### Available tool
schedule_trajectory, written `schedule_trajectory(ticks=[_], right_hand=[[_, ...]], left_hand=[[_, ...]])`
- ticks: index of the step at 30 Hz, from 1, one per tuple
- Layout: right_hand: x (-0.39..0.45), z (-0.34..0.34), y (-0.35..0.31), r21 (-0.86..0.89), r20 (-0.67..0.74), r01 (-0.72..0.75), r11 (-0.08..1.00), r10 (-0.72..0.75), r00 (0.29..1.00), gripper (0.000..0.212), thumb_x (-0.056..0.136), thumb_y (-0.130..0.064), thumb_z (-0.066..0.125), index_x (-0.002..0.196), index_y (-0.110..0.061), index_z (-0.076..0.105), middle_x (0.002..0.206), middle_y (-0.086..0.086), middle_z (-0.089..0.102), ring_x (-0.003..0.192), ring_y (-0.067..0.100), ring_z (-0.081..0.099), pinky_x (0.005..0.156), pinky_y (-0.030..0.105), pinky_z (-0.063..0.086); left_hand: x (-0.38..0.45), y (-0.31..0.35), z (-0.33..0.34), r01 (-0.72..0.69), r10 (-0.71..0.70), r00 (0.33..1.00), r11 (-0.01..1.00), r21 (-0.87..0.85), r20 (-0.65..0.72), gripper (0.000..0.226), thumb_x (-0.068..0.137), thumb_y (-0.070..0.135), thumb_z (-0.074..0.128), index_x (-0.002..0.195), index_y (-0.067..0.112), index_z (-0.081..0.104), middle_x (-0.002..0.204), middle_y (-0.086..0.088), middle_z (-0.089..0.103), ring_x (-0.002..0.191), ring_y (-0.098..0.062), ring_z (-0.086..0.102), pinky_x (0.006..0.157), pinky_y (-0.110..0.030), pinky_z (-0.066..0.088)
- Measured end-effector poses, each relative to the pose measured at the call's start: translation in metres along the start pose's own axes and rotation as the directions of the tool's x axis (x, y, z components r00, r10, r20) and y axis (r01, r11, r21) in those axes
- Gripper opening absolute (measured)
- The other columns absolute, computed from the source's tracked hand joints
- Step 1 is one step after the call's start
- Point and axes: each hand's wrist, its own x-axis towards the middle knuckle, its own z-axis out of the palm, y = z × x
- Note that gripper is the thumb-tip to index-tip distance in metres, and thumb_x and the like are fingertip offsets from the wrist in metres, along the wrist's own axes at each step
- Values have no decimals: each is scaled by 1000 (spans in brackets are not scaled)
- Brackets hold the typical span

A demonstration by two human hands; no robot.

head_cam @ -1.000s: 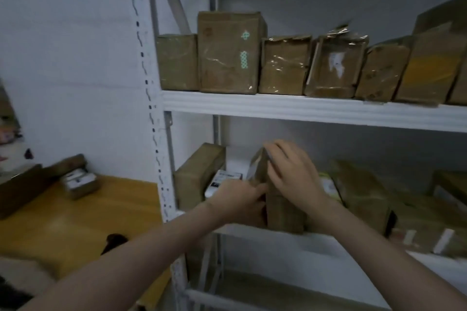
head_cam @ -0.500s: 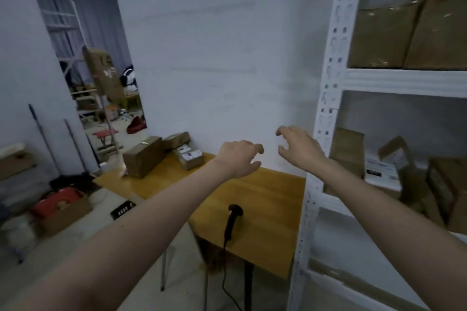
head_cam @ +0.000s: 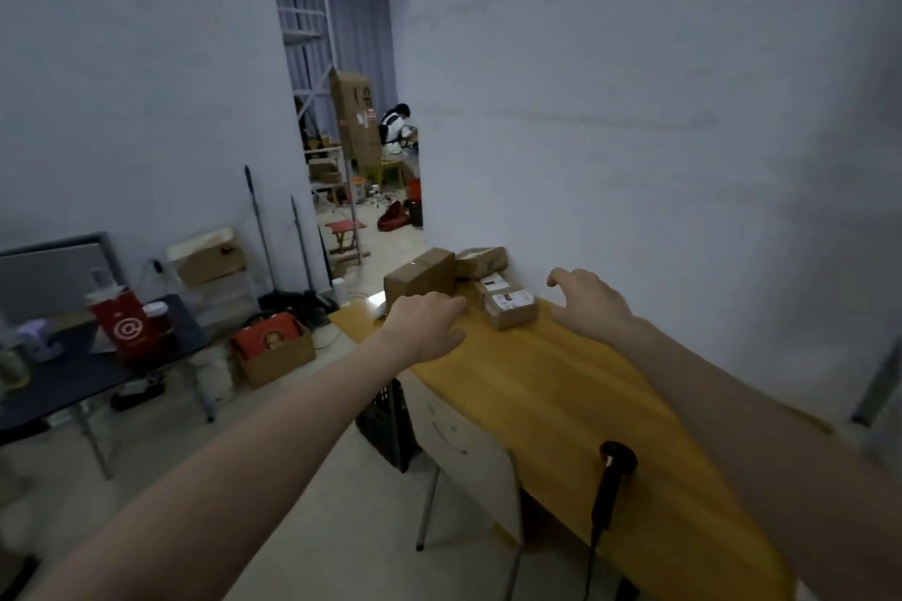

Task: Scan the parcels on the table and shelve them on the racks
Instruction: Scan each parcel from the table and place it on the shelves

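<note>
Several brown cardboard parcels lie at the far end of the yellow wooden table (head_cam: 546, 386): a large box (head_cam: 420, 277), a flatter one (head_cam: 481, 260) behind it, and a small labelled parcel (head_cam: 510, 307) nearest me. My left hand (head_cam: 423, 325) hovers in the air near the large box, fingers loosely curled, holding nothing. My right hand (head_cam: 588, 300) is raised over the table to the right of the small parcel, fingers relaxed and empty. A black handheld scanner (head_cam: 610, 478) lies on the table's near edge with its cable hanging down.
A white wall runs along the table's right side. Only a grey post of the rack (head_cam: 878, 386) shows at the far right. A black crate (head_cam: 388, 420) sits under the table. To the left stand a dark desk (head_cam: 73, 381) and a floor box (head_cam: 276, 351). A person sits in the far room.
My view has swung left from the rack to the table. Both hands let go of the shelved parcel and now reach out empty toward the parcels at the table's far end.
</note>
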Motion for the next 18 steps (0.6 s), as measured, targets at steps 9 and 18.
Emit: schedule_trajectory(ticks=[9, 18], right_hand=[[165, 104, -35, 78, 83, 102, 992, -108, 991, 17, 91, -24, 49, 105, -15, 53, 109, 6, 55, 95, 23, 54, 70, 31, 44], [290, 182, -59, 127, 191, 63, 990, -86, 978, 20, 90, -22, 55, 109, -18, 50, 108, 4, 54, 94, 19, 54, 82, 35, 51]], left_hand=[[96, -132, 73, 141, -143, 980, 990, 25, 137, 37, 96, 40, 44, 130, 26, 49, 115, -1, 60, 99, -21, 60, 65, -30, 48], [187, -222, 135, 207, -196, 974, 974, -89, 113, 30, 98, 38, 42, 118, 20, 55, 109, -2, 62, 92, -22, 62, 67, -35, 54]])
